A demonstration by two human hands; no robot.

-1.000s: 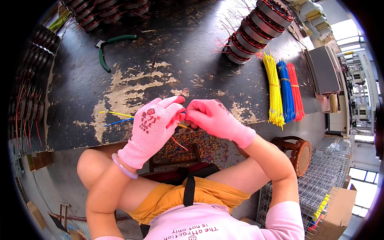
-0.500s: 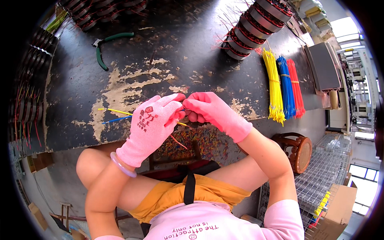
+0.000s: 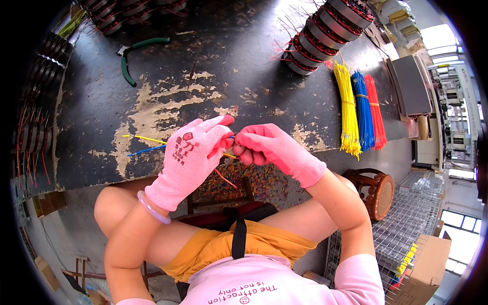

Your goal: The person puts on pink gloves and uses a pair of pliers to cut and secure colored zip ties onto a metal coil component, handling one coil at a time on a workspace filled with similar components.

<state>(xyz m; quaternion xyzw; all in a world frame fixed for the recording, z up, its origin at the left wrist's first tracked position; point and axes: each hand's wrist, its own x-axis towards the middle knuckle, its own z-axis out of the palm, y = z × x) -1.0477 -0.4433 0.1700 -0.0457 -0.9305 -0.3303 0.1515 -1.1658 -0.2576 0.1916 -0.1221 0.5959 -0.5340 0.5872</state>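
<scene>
In its pink glove, my left hand [image 3: 195,145] is closed over a few thin wires. A yellow wire [image 3: 145,138] and a blue wire [image 3: 147,151] stick out from its left side, and a red wire [image 3: 225,180] hangs below its fingers. My right hand [image 3: 269,150], gloved too, has thumb and forefinger pinched at the blue wire where it emerges beside the left fingertips. Both hands meet above the near edge of the worn black table [image 3: 234,66]. The wires' middle stretch is hidden inside the left glove.
Green-handled pliers [image 3: 126,61] lie at the far left. A leaning stack of wound motor stators [image 3: 325,38] stands far right, near yellow [image 3: 347,112], blue [image 3: 363,109] and red wire bundles [image 3: 375,112]. More stators [image 3: 35,137] line the left. Below right is a wooden stool [image 3: 378,195].
My right hand has shifted slightly right and down, its fingers still pinched. My left hand and the wires in it have moved a little left.
</scene>
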